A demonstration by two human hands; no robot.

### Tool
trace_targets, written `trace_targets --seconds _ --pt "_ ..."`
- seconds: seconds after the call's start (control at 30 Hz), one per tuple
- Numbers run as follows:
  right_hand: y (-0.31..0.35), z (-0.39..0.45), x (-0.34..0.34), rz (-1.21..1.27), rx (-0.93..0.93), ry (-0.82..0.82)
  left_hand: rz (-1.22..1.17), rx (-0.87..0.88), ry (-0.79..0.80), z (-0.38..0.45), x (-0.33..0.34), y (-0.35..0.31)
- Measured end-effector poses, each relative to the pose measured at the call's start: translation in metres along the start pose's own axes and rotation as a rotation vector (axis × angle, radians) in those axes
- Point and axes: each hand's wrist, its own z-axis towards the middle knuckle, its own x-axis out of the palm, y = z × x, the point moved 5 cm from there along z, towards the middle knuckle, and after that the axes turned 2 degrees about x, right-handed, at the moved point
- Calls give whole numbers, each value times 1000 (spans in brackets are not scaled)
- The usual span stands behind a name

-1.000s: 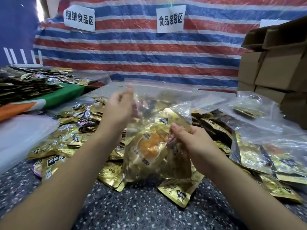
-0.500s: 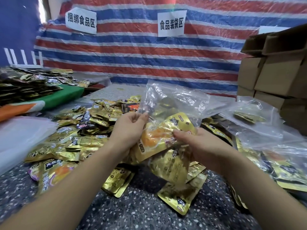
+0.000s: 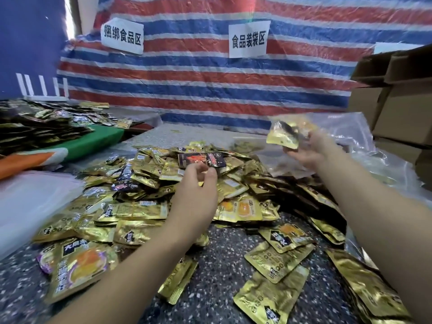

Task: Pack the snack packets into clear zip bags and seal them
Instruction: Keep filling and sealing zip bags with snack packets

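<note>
A heap of gold snack packets (image 3: 149, 206) covers the speckled table (image 3: 222, 277). On top of the heap lies a black and red packet (image 3: 202, 160). My left hand (image 3: 196, 192) hovers over the heap with its fingers loosely curled and its fingertips at that packet's near edge; nothing is gripped. My right hand (image 3: 306, 152) is stretched out to the far right and grips a filled clear zip bag (image 3: 284, 135) with gold packets inside, held up above the table. I cannot see the bag's zip.
Crumpled clear bags (image 3: 350, 141), some filled, lie at the right in front of stacked cardboard boxes (image 3: 402, 108). A stack of flat clear bags (image 3: 25, 202) lies at the left. Behind it, a green board (image 3: 98, 141) carries another pile of packets. A striped tarp closes the back.
My right hand has carried the filled bag from the middle out to the far right. My left hand has let go of the bag and moved over the heap.
</note>
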Motion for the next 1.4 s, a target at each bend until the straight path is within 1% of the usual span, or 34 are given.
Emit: trace_targets --seconds 0.07,0.1,0.23,0.27,0.33,0.5,0.6,0.87,0.93,1.0,1.07,1.17,1.27,1.33,1.4 --pt "-11 19 -17 -119 132 -146 24 8 21 -3 3 2" --pt "-16 26 -24 -157 163 -200 42 10 33 -4 5 4" --pt "-27 33 -33 -324 142 -258 82 12 78 -5 11 9" --pt "-29 32 -34 -362 156 -247 89 21 85 -5 12 8" --pt "-30 32 -35 -356 171 -217 103 43 92 -6 13 6" --pt "-22 33 -28 -54 91 -82 75 30 108 -7 11 4" --pt "-24 32 -29 -1 106 -41 80 30 121 -8 10 3" --pt "-19 5 -21 34 91 -36 185 61 118 -8 9 4" --pt "-13 -9 -14 -5 59 -27 196 61 116 -7 9 4" --pt "-5 -22 -8 -111 -6 -35 206 68 133 -8 9 2" --pt "5 -35 -5 -288 -107 -70 232 99 222 -12 14 0" --pt "12 -59 -6 -536 -261 -88 364 205 509 -32 35 -1" --pt "6 -81 -14 -755 -372 -43 550 361 797 -62 60 1" --pt "-5 -94 -25 -911 -416 1 637 471 930 -80 74 3" --pt "-20 -105 -38 -1114 -465 44 747 564 1019 -92 84 6"
